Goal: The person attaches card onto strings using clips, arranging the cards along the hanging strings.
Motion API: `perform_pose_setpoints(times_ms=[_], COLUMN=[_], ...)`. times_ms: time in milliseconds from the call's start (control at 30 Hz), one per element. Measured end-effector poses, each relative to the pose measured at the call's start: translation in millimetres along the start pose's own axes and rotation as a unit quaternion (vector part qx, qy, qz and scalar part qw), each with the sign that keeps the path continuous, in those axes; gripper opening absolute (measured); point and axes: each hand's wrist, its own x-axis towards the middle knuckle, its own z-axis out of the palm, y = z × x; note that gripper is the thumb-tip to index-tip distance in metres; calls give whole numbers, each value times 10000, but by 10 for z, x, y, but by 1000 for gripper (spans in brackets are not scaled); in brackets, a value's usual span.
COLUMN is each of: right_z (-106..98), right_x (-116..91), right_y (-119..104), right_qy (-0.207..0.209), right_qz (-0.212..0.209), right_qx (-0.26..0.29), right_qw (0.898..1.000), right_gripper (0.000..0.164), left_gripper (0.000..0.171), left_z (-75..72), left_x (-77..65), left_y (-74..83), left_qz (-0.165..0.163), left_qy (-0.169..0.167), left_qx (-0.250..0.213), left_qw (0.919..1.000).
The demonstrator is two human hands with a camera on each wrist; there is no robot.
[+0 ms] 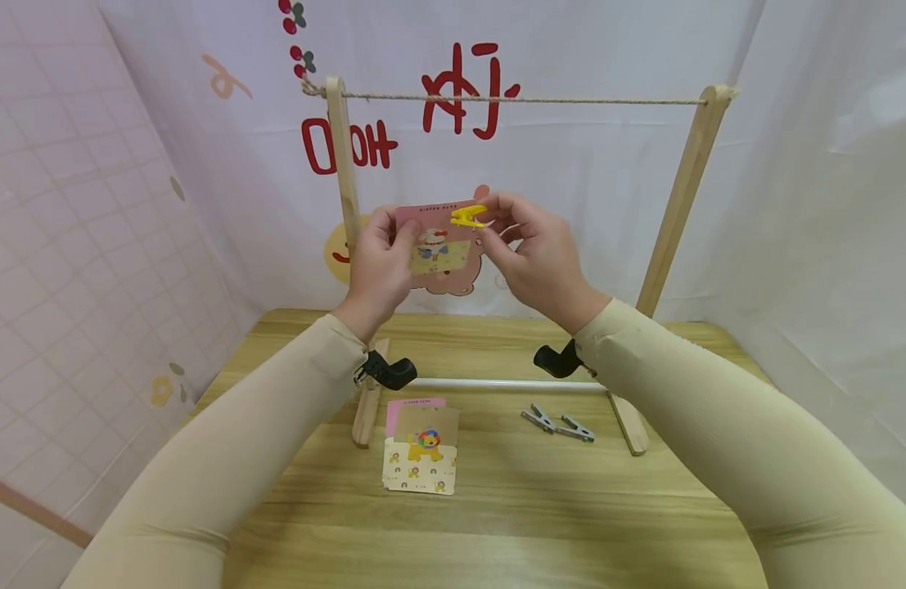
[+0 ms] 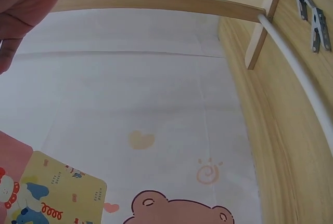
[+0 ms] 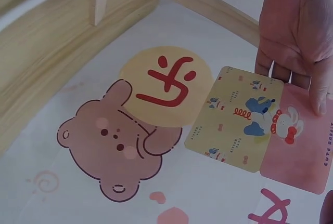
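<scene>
Up in front of the wall, my left hand (image 1: 381,266) pinches a pink and yellow card (image 1: 443,255) with a rabbit picture, thumb on its front and fingers behind. In the right wrist view the whole face of the rabbit card (image 3: 234,122) shows, gripped at its pink part. My right hand (image 1: 537,254) pinches a yellow clothespin (image 1: 466,217) between thumb and fingers. The clothespin's nose overlaps the card's upper right corner in the head view. Only part of my right hand (image 2: 26,8) appears in the left wrist view.
A rope (image 1: 570,101) stretches between two wooden posts (image 1: 681,204) above the hands. A white rod (image 1: 497,384) joins the posts low down. On the wooden table (image 1: 497,523) lie a small stack of cards (image 1: 421,458) and two grey clothespins (image 1: 559,424).
</scene>
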Motion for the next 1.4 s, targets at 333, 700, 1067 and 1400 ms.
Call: perform_pose_setpoints(times_ms=[333,700,1067,1400], right_z=[-38,-94,-135,-145], right_x=[228,503,715,867], right_y=[-91,-223,-354,-453], right_qy=[306,587,812,751], right_qz=[-348,-457,-363,-271], right_qx=[-112,-156,-346,-648], right_qw=[9989,9971,9954,9947], right_gripper=[13,18,20,20], left_gripper=[20,14,20,17], left_z=[19,37,57,67], left_x=[157,347,438,570], left_y=[148,308,508,597], left_qz=[114,169,37,-51], left_qy=[307,595,644,870], left_qx=[-227,-625,-405,-560], left_qw=[9992,9961,9971,9946])
